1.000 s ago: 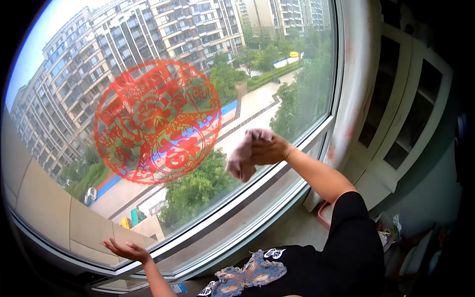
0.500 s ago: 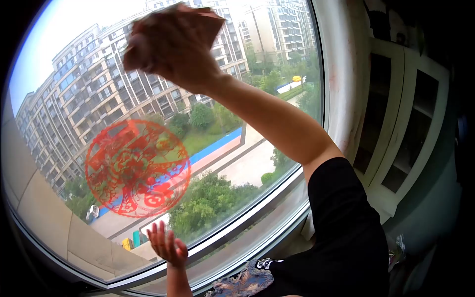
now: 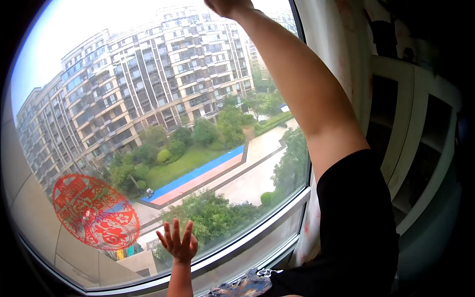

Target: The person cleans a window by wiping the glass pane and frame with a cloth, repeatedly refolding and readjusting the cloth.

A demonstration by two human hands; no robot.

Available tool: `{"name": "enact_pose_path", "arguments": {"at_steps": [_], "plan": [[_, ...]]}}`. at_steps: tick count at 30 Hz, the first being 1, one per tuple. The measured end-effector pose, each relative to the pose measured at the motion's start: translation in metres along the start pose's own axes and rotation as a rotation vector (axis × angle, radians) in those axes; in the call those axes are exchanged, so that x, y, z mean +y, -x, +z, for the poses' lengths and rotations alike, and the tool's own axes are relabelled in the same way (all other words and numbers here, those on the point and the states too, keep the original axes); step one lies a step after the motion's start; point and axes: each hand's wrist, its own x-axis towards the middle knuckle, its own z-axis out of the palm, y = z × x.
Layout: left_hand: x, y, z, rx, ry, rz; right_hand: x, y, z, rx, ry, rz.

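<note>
My left hand [image 3: 179, 242] is raised in front of the large window pane [image 3: 198, 163], its fingers spread and nothing in them. I cannot tell whether it touches the glass. My right arm stretches up across the pane. Only part of my right hand [image 3: 228, 7] shows at the top edge, and its fingers are cut off. The reddish-brown cloth it gripped half a second ago is beyond the frame now. A round red paper-cut decoration [image 3: 96, 213] is on the glass at the lower left.
The window frame's lower rail [image 3: 247, 240] runs below my left hand. A pale curtain [image 3: 329, 49] hangs at the right side of the window, beside a white cabinet [image 3: 405, 133] with dark panels. Buildings, trees and a blue-edged path show outside.
My right hand has gone up and right, carrying the cloth out of view. My left hand has shifted slightly right with its fingers spread wider. The view has turned, moving the red decoration lower left.
</note>
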Motion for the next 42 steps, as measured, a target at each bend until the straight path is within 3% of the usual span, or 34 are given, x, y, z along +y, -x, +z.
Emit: {"name": "enact_pose_path", "arguments": {"at_steps": [3, 4, 5, 8, 11, 17, 19, 21, 22, 23, 25, 26, 27, 29, 31, 32, 34, 35, 37, 39, 42], "plan": [[0.004, -0.013, -0.002, -0.071, -0.147, -0.046, 0.067, 0.035, 0.001, -0.040, 0.106, 0.280], [0.003, -0.014, -0.002, -0.085, -0.150, -0.038, 0.119, 0.062, 0.026, -0.047, 0.536, 0.029], [0.004, -0.014, -0.001, -0.076, -0.173, -0.041, 0.126, 0.073, 0.022, -0.041, 0.339, 0.218], [0.001, -0.008, 0.000, -0.062, -0.179, -0.042, 0.111, 0.114, -0.012, -0.058, 0.292, 0.411], [0.003, -0.009, -0.001, -0.052, -0.175, -0.042, 0.105, 0.162, -0.026, -0.037, 0.314, 0.349], [0.004, -0.013, -0.002, -0.035, -0.178, -0.074, 0.029, 0.251, -0.093, -0.060, 0.086, 0.513], [0.003, -0.014, 0.000, -0.012, -0.160, -0.062, 0.012, 0.288, -0.108, 0.013, -0.178, 0.546], [0.003, -0.018, -0.003, -0.020, -0.145, -0.034, -0.008, 0.329, -0.123, -0.023, -0.192, 0.746], [0.003, -0.018, -0.003, -0.020, -0.126, -0.040, -0.010, 0.346, -0.134, -0.100, 0.055, 0.523], [0.002, -0.018, -0.003, -0.019, -0.108, -0.041, -0.022, 0.367, -0.136, -0.115, 0.055, 0.537], [0.002, -0.020, -0.002, -0.018, -0.103, -0.040, -0.059, 0.393, -0.148, -0.018, -0.005, 0.716], [0.003, -0.021, -0.002, -0.007, -0.103, -0.034, -0.076, 0.409, -0.157, -0.098, 0.084, 0.736], [0.004, -0.023, -0.002, -0.008, -0.110, -0.037, -0.106, 0.416, -0.155, 0.018, 0.174, 0.796], [0.004, -0.024, -0.002, -0.014, -0.100, -0.045, -0.157, 0.448, -0.154, 0.017, 0.400, 0.924], [0.006, -0.027, -0.005, -0.004, -0.075, -0.031, -0.229, 0.475, -0.160, -0.139, 0.181, 1.349], [0.002, -0.027, -0.009, 0.010, 0.047, -0.046, -0.309, 0.463, -0.146, -0.089, 0.296, 1.301], [-0.006, -0.020, -0.008, 0.086, 0.300, -0.058, -0.383, 0.425, -0.141, -0.114, 0.204, 1.292], [-0.011, -0.017, -0.007, 0.133, 0.427, -0.051, -0.416, 0.409, -0.139, -0.019, -0.053, 1.306], [-0.009, -0.023, -0.019, 0.154, 0.569, -0.112, -0.447, 0.352, -0.155, -0.103, -0.329, 1.180], [-0.011, -0.026, -0.032, 0.186, 0.631, -0.162, -0.479, 0.350, -0.147, -0.320, -0.456, 1.008], [-0.040, 0.004, -0.040, 0.193, 0.340, -0.052, -0.460, 0.346, -0.127, -0.461, -0.254, 0.625]]}}
